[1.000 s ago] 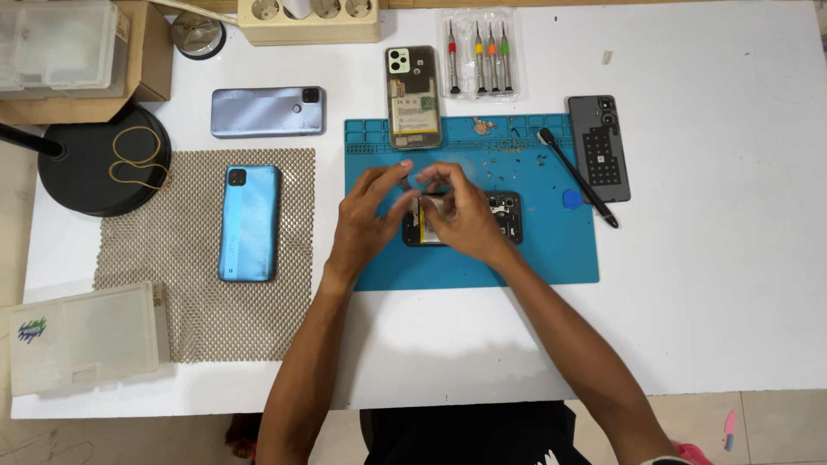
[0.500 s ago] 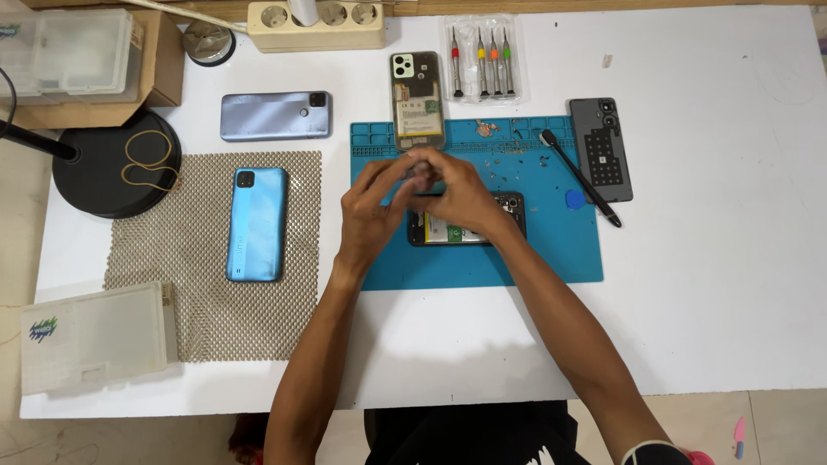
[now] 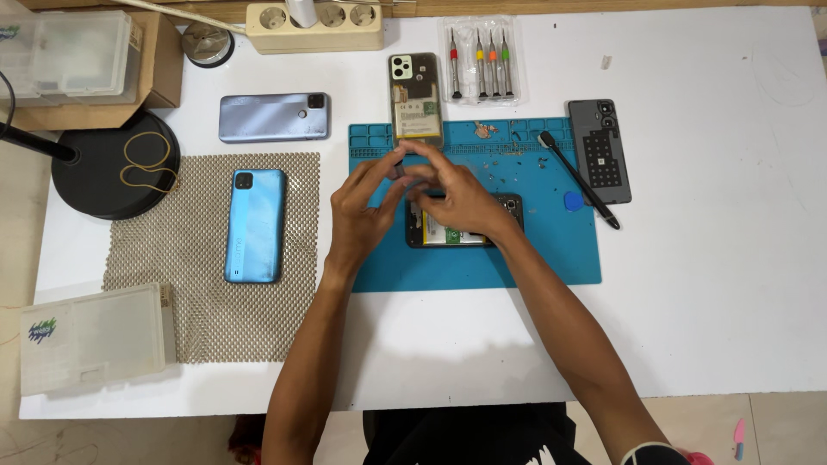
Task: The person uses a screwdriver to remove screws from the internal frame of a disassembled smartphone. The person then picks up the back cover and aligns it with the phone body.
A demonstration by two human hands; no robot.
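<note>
Hands meet at frame centre above the opened phone on the blue mat: left hand and right hand pinch a small dark part between fingertips. Clear screwdriver pack sits top centre; white plastic box, green label, lower left.

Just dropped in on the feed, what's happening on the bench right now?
A person works over an opened phone lying on a blue repair mat. The left hand and right hand meet just above it, fingertips pinched together on something too small to make out. A black spudger and a screwdriver set lie untouched nearby.
</note>
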